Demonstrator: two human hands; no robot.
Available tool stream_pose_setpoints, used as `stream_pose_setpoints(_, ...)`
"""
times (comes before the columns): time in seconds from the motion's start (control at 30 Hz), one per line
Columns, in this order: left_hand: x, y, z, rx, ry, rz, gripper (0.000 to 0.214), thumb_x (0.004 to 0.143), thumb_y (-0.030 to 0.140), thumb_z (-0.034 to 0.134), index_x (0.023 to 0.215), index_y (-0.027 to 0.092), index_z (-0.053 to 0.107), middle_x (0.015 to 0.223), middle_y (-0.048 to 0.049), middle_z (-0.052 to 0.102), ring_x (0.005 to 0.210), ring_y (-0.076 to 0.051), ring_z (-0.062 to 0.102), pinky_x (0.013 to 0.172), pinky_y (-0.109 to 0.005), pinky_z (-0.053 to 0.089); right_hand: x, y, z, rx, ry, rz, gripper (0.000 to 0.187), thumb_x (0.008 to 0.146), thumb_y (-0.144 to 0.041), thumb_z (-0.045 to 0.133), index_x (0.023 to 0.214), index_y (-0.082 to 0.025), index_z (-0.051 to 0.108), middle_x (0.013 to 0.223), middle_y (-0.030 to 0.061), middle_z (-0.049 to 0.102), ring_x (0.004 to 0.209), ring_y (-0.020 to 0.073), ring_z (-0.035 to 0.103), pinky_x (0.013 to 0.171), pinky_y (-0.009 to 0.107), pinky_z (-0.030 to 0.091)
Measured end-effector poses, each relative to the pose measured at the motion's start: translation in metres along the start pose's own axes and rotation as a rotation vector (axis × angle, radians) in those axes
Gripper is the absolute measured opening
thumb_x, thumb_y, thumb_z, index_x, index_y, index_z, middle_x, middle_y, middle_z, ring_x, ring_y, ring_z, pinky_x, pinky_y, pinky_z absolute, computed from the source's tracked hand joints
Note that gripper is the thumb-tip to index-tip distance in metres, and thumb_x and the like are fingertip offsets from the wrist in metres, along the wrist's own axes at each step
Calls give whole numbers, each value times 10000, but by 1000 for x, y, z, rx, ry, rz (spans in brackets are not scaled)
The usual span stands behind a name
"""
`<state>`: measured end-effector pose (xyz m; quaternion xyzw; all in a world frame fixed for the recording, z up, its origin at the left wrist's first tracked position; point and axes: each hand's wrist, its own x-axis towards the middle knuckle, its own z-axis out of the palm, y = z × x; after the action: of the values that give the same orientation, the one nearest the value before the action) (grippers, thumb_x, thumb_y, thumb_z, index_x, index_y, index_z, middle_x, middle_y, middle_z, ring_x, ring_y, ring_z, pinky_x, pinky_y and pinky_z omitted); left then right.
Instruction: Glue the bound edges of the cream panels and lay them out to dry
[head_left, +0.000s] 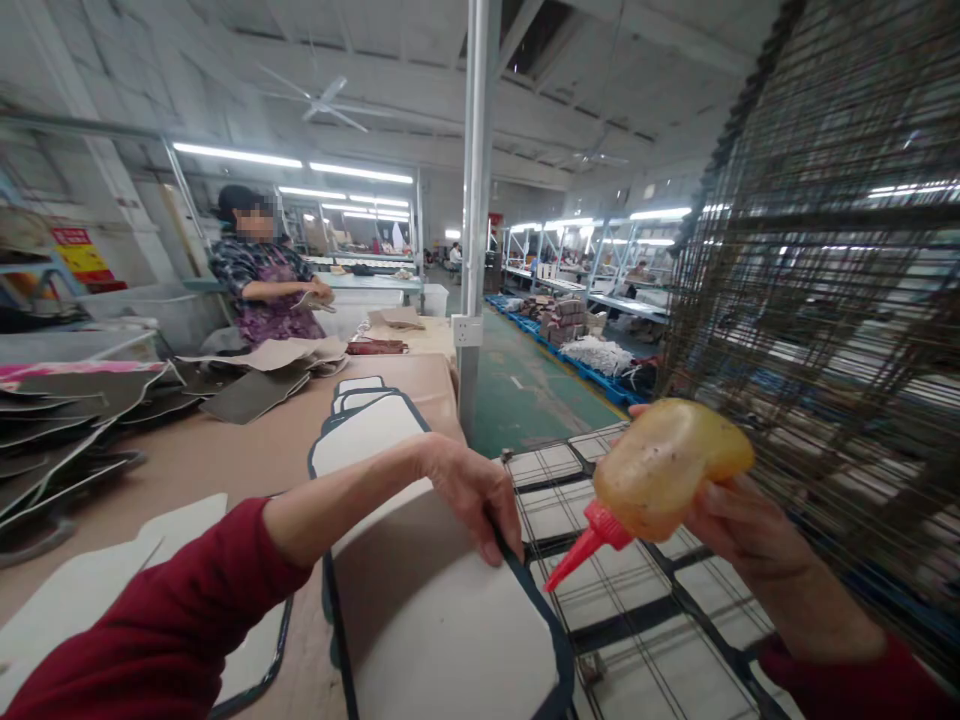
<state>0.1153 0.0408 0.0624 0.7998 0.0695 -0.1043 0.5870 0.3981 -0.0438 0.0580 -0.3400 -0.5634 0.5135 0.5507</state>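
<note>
My right hand [739, 515] is wrapped round a yellowish squeeze bottle [667, 465]. Its red nozzle points down and to the left, above the right edge of a white panel with a dark border [442, 620]. Thumb and fingers of my left hand [476, 490] pinch that panel's right border from above. Behind it, more dark-edged white panels [367, 430] lie overlapped in a row on the tan table. Under the bottle, similar panels lie on a wire rack [622, 590].
A tall stack of wire racks [817, 240] rises at the right. A metal post [474, 200] stands ahead. Grey sheets [259, 385] and white pieces [112, 580] lie on the table [420, 375] at the left. A co-worker [266, 270] handles a piece behind it.
</note>
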Motion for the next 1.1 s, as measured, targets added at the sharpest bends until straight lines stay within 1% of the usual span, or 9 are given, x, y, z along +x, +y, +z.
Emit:
stream_pose_setpoints(0.13, -7, -5, -5, -9, -38, 41, 513, 659, 455, 965, 993, 78, 869, 868, -41, 818, 970, -261, 759, 890, -218, 563, 17, 9, 11, -6, -43, 7, 806, 599, -647, 947, 1296, -321, 708, 1050, 95, 801, 1062, 352, 756, 1030, 504, 567)
stream_pose_setpoints(0.27, -15, -13, -8, -20, -47, 23, 505, 639, 454, 975, 970, 86, 871, 851, -32, 814, 958, -255, 759, 873, -219, 570, 35, 18, 18, -13, -62, 21, 776, 571, -649, 961, 1239, -325, 734, 977, 85, 807, 908, 323, 782, 915, 465, 632)
stream_pose_setpoints(0.4, -20, -23, -9, -50, -28, 24, 521, 599, 443, 994, 950, 79, 870, 854, -35, 814, 917, -250, 758, 834, -227, 581, 48, 30, 26, 36, -41, 12, 677, 561, -631, 973, 1139, -348, 763, 944, 59, 808, 825, 283, 782, 792, 384, 662)
stream_pose_setpoints(0.57, -25, -30, -11, -87, -43, 41, 501, 577, 436, 1003, 922, 95, 875, 830, -25, 809, 874, -248, 759, 806, -236, 590, 52, 37, 40, 55, 15, -4, 589, 574, -592, 978, 1057, -322, 776, 882, 30, 800, 806, 245, 778, 771, 334, 647)
stream_pose_setpoints(0.7, -28, -32, -13, -107, -30, 31, 508, 546, 457, 1012, 899, 117, 877, 832, -21, 814, 840, -249, 762, 791, -251, 601, 51, 38, 47, 41, 8, 26, 602, 541, -616, 973, 1026, -317, 780, 817, 30, 786, 750, 279, 770, 797, 420, 653)
stream_pose_setpoints(0.77, -29, -32, -13, -100, -18, 28, 511, 535, 458, 1015, 893, 119, 877, 835, -24, 816, 835, -256, 765, 797, -265, 605, 51, 39, 47, 23, 9, 34, 598, 541, -635, 964, 1012, -314, 782, 805, 45, 780, 781, 308, 772, 807, 458, 650)
stream_pose_setpoints(0.87, -29, -31, -13, -94, -28, 27, 520, 536, 459, 1014, 899, 112, 877, 809, -25, 808, 847, -259, 763, 817, -269, 601, 49, 40, 45, -16, 9, 29, 597, 560, -658, 942, 1019, -314, 777, 827, 77, 777, 890, 349, 771, 823, 489, 642)
stream_pose_setpoints(1.0, -29, -32, -13, -99, -52, 31, 516, 559, 461, 1005, 909, 105, 875, 786, -19, 796, 845, -246, 752, 801, -250, 591, 46, 38, 43, -46, 10, 17, 616, 577, -670, 924, 1063, -323, 772, 881, 94, 775, 957, 365, 760, 842, 501, 633)
stream_pose_setpoints(1.1, -29, -33, -13, -95, -48, 40, 513, 577, 458, 998, 917, 96, 873, 782, -22, 793, 849, -243, 746, 795, -242, 586, 44, 35, 47, -49, 10, -4, 620, 571, -668, 926, 1061, -321, 771, 843, 79, 768, 836, 330, 763, 783, 470, 639)
